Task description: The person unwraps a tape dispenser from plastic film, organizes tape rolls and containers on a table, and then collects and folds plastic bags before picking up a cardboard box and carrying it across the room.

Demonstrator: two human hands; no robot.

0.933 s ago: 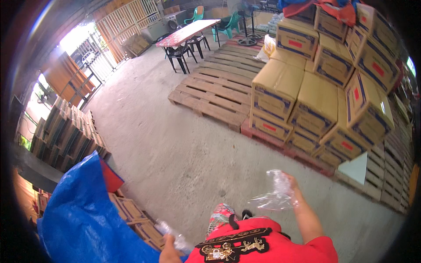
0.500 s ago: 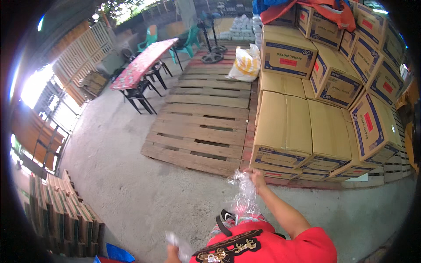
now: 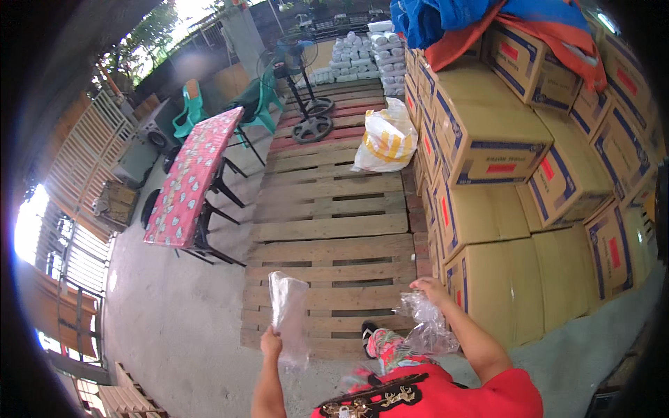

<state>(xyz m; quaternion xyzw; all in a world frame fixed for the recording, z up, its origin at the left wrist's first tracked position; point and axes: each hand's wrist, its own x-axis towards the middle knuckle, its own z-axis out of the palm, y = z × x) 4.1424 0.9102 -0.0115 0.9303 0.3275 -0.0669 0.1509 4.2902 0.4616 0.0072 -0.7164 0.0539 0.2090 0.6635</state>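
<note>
My left hand [image 3: 272, 342] is closed round a smooth, flat piece of clear plastic [image 3: 288, 310], which stands up above the fist and hangs beside it. Whether it is a bag or a sheet, I cannot tell. On the right, my right hand [image 3: 433, 290] pinches a crumpled bunch of clear plastic wrap [image 3: 426, 324] that dangles toward my leg. Both hands are held out in front of me, well apart, over wooden pallets [image 3: 327, 275]. The right one is close to the stacked cardboard cartons [image 3: 491, 289].
A white-and-yellow sack [image 3: 387, 139] leans by the cartons on the pallets. Pedestal fans [image 3: 311, 129] stand farther back, before piled white packs [image 3: 354, 59]. To the left is a table with a pink cloth [image 3: 189, 182], with dark stools and green chairs [image 3: 189, 115]. Blue-and-orange tarpaulin [image 3: 446, 31] drapes the cartons.
I have moved forward, and the pallets and cartons now lie nearer. My left hand has risen from the lower edge with its plastic. The right hand still grips the crumpled wrap.
</note>
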